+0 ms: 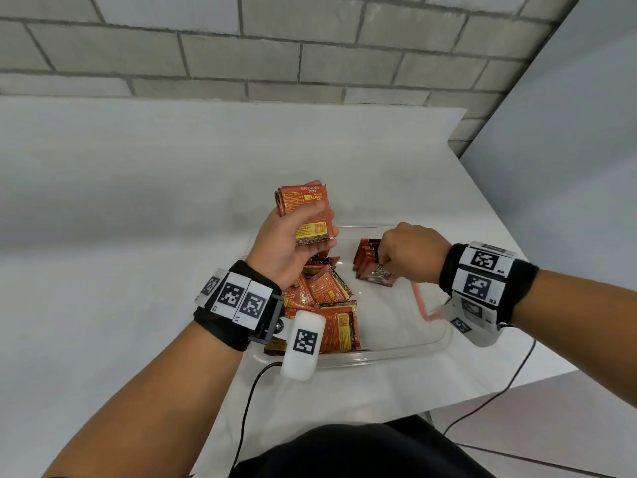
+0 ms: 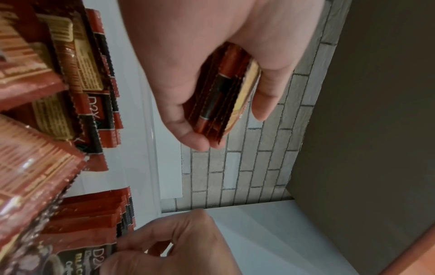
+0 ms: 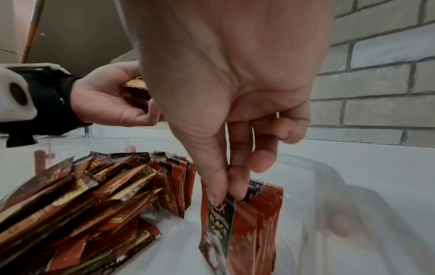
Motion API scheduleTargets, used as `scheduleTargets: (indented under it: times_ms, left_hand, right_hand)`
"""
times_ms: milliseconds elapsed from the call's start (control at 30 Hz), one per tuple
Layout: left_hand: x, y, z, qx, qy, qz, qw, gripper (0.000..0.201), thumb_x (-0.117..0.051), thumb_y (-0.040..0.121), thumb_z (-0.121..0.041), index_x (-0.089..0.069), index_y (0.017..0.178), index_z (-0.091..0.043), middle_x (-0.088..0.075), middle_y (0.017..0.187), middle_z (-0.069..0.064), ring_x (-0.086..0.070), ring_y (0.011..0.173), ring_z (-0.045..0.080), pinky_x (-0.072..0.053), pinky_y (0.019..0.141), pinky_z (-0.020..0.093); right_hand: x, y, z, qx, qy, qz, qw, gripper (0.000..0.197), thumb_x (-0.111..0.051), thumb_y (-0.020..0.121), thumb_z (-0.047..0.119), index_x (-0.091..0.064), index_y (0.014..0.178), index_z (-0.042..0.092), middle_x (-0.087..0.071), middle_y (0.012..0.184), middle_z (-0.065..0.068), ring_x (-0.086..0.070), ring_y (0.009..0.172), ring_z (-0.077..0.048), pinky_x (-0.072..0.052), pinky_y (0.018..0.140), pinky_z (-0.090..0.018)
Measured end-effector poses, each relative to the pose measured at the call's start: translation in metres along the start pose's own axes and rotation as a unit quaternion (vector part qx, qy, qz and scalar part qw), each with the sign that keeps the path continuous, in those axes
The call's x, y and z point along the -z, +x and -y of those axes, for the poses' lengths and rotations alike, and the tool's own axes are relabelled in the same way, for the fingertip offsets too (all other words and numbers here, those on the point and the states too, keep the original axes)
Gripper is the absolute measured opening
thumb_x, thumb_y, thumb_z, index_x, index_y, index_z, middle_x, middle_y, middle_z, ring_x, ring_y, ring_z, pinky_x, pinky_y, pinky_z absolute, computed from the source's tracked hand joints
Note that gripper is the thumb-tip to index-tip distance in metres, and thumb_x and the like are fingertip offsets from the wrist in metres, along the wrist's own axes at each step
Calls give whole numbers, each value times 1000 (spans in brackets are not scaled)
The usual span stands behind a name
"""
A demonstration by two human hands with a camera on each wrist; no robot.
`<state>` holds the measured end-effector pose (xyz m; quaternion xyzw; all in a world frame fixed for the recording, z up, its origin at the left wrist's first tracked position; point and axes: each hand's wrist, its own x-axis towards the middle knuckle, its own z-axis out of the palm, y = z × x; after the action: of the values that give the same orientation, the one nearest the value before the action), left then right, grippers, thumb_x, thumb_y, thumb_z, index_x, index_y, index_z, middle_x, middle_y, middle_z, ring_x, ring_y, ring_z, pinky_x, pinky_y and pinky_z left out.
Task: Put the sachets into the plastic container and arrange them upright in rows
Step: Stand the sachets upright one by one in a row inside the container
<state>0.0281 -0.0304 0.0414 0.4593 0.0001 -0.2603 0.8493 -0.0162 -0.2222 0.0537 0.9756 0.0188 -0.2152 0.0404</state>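
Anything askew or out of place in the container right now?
Yes. The sachets on the left side of the plastic container lie in a loose pile, tilted and overlapping, not upright in a row. Only the short row under the right hand stands upright. The left hand holds a stack above the container. Nothing looks spilled or torn.

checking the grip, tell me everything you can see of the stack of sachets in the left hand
The stack of sachets is several flat, glossy orange-red foil packets with serrated ends, pressed face to face. The outermost shows a yellow panel and small print. It stands roughly upright above the clear plastic container, clear of the sachets inside. The left hand holds it, thumb across the face, fingers behind.
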Motion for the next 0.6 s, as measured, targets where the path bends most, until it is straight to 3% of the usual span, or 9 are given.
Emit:
scheduleTargets:
  times_ms: [67,400,500,600]
  left_hand:
    - [1,-1,1,1,1,-2,1000,9,-58,89,-11,-62,96,-13,-65,80,8,-64,66,21,-54,65,34]
    - [4,-2,2,11,9,0,1000,9,-58,89,-12,-63,96,-13,-66,80,7,-65,67,21,-54,66,34]
    - [3,-2,3,15,12,2,1000,8,-59,88,-12,-63,95,-13,-66,79,7,-65,68,21,-54,66,34]
    - [3,-2,3,18,15,3,1000,7,-58,89,-12,-63,94,-13,-67,78,6,-65,68,22,-54,65,33]
  right_hand:
    - [-2,2,2,7,-22,-6,1000,33,-49,79,0,-36,52,14,-33,57,-3,-39,59,-27,-25,47,-24]
    - [-7,5,5,15,-104,-2,994,32,-48,78,-2,-33,55,13,-32,57,-2,-35,56,-25,-23,45,-25]
    - [-7,5,4,14,-114,-3,993,22,-50,83,2,-46,62,10,-37,59,-2,-38,56,-23,-24,45,-24]
    - [-6,3,4,12,-112,-7,994,11,-53,85,6,-64,84,4,-46,69,-4,-39,58,-21,-22,44,-24]
